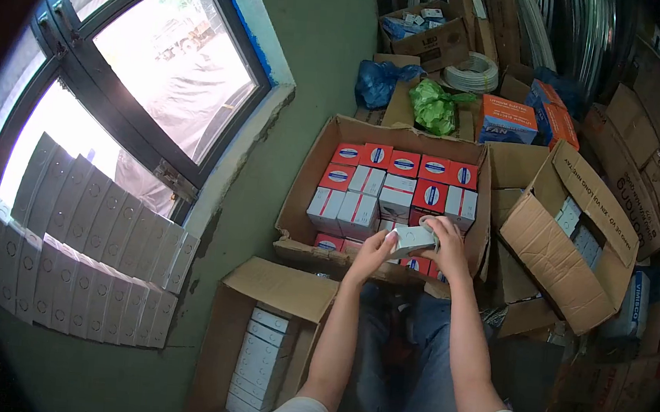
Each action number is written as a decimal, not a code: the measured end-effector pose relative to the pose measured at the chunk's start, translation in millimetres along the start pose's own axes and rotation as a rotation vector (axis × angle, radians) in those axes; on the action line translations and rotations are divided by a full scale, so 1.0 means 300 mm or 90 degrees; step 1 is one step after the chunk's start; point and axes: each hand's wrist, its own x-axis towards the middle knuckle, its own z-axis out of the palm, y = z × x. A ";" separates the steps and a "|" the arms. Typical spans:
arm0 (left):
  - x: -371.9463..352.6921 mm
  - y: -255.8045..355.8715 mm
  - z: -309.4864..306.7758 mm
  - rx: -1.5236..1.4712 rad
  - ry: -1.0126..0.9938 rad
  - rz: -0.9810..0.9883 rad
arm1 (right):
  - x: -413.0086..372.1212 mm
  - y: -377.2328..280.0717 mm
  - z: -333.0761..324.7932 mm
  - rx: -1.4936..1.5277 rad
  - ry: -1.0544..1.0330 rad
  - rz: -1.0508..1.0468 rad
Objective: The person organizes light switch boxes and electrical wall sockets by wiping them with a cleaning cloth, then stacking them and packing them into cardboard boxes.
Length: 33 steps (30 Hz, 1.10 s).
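Observation:
Both of my hands hold a grey-white electrical box (412,242) with round marks on its side. My left hand (373,254) grips its left end, the thumb on top. My right hand (448,249) closes round the right end, hiding part of it. Right below is a large open carton (301,251) filled with small red boxes (404,163) and white boxes with a red stripe (360,213). To the left of my forearms, another open carton (281,287) contains a stack of similar grey-white boxes (260,349).
Rows of grey boxes (97,211) line the ground by the window (178,62). A tilted open carton (562,259) with more boxes stands on the right. Behind are a green plastic bag (433,107), fan boxes (508,119), a cable coil (472,72) and a blue bag (379,84).

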 end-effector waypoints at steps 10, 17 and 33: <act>0.039 -0.054 0.052 -0.162 0.307 -0.032 | -0.001 -0.085 0.139 -0.027 0.021 -0.085; 0.041 -0.065 0.061 -0.117 0.434 -0.020 | -0.060 -0.220 0.192 -0.078 0.017 -0.207; 0.086 -0.180 0.038 -0.258 0.559 -0.013 | -0.038 -0.147 0.185 -0.098 0.088 -0.094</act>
